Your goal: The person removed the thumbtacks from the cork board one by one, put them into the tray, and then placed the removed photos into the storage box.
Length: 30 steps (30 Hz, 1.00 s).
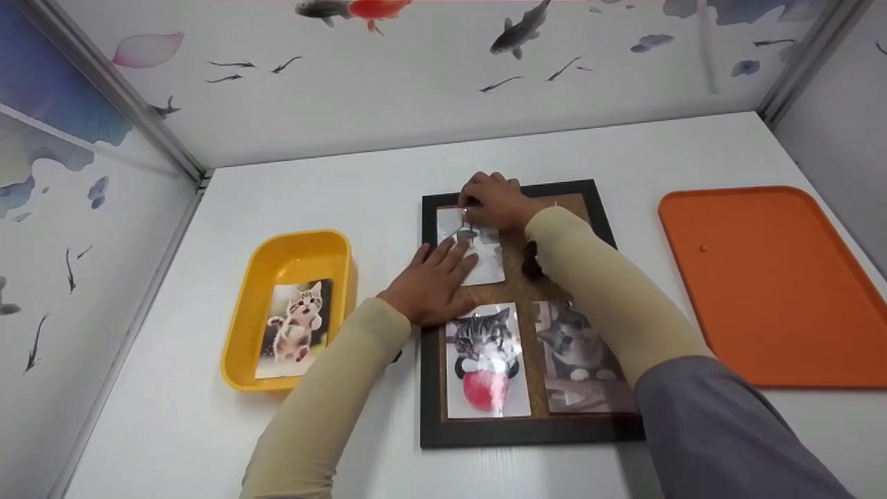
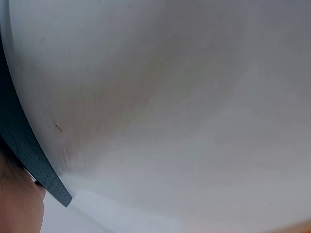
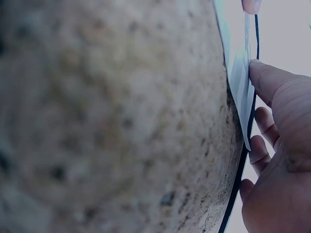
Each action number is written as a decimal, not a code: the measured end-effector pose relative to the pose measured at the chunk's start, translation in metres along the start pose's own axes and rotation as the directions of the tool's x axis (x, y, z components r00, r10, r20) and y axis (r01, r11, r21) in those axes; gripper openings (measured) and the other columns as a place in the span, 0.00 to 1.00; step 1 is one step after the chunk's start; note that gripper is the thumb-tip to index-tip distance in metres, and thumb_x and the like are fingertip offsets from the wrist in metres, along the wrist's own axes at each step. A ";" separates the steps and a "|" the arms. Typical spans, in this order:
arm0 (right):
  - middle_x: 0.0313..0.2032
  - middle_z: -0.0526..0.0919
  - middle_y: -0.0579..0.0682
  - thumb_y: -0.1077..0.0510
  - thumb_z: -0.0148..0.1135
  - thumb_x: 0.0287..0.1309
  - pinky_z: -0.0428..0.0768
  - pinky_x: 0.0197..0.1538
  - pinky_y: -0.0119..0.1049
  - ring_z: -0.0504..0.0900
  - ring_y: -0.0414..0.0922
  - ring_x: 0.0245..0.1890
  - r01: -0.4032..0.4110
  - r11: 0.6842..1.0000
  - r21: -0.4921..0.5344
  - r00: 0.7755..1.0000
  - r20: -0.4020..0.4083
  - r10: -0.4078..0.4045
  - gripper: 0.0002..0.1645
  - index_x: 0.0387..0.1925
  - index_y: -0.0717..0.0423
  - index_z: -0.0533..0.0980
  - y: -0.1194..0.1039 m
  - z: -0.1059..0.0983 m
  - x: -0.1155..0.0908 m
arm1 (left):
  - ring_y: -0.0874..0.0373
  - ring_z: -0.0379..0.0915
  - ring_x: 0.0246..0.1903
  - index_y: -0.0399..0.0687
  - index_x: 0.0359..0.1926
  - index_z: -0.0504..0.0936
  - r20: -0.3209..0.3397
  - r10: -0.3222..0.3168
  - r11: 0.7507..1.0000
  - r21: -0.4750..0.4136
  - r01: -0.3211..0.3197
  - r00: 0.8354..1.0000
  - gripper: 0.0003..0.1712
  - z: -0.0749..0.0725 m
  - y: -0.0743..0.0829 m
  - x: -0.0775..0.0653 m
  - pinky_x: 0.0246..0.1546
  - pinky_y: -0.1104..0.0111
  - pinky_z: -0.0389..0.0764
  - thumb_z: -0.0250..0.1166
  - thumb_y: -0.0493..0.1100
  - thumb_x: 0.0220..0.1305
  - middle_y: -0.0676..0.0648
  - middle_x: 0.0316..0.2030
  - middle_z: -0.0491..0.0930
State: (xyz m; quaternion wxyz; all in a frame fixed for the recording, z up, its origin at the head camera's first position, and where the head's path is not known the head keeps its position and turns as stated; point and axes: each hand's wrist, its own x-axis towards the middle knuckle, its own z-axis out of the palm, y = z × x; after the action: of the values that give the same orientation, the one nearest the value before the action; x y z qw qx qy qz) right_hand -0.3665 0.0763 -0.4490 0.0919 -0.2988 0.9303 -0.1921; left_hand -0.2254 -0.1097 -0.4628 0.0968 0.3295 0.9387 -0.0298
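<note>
Black-framed corkboard (image 1: 515,274) lies on a white table (image 1: 374,187), with a glossy photo card (image 1: 489,267) in its upper left part. The left hand (image 1: 433,284) rests across that card, fingers spread and gripping nothing. The right hand (image 1: 499,201) bends its fingers at the card's top; whether they pinch anything cannot be told. Below are a tabby kitten card (image 1: 485,346) and a grey kitten card (image 1: 576,350). Left of the board, a yellow tray (image 1: 242,319) holds another kitten photo (image 1: 296,333).

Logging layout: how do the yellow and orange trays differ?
The yellow tray is deeper and smaller; the orange tray is shallower and larger. The yellow tray holds a kitten photo; the orange tray, a tiny round item. Yellow sits left of the corkboard, orange right. Both have rounded corners.
</note>
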 end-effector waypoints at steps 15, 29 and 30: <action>0.58 0.72 0.49 0.47 0.60 0.68 0.61 0.57 0.54 0.67 0.51 0.55 -0.017 1.000 0.010 1.000 -0.004 0.017 0.11 0.43 0.48 0.78 0.004 0.006 0.004 | 0.49 0.28 0.77 0.53 0.80 0.44 0.016 -0.010 1.000 -0.020 0.010 1.000 0.45 0.001 0.001 0.000 0.73 0.48 0.36 0.33 0.71 0.72 0.47 0.79 0.37; 0.55 0.73 0.50 0.48 0.61 0.67 0.61 0.56 0.54 0.67 0.52 0.53 -0.042 0.999 0.026 0.999 -0.026 0.042 0.11 0.41 0.50 0.78 -0.002 0.002 0.004 | 0.48 0.30 0.77 0.53 0.80 0.44 0.002 -0.011 1.000 -0.001 0.011 1.000 0.45 -0.005 0.003 -0.003 0.73 0.48 0.39 0.33 0.71 0.72 0.46 0.79 0.38; 0.55 0.73 0.50 0.48 0.61 0.67 0.61 0.56 0.54 0.68 0.52 0.53 -0.042 0.999 0.023 0.999 -0.027 0.043 0.11 0.41 0.51 0.78 -0.002 0.002 0.004 | 0.48 0.30 0.77 0.53 0.80 0.45 -0.001 -0.011 1.000 -0.003 0.011 1.000 0.45 -0.004 0.003 -0.003 0.73 0.48 0.39 0.33 0.71 0.72 0.46 0.79 0.38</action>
State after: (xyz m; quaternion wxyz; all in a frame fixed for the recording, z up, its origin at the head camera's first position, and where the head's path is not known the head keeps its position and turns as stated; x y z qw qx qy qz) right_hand -0.3679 0.0719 -0.4504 0.0863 -0.2753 0.9353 -0.2048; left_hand -0.2222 -0.1089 -0.4579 0.0969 0.3244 0.9405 -0.0288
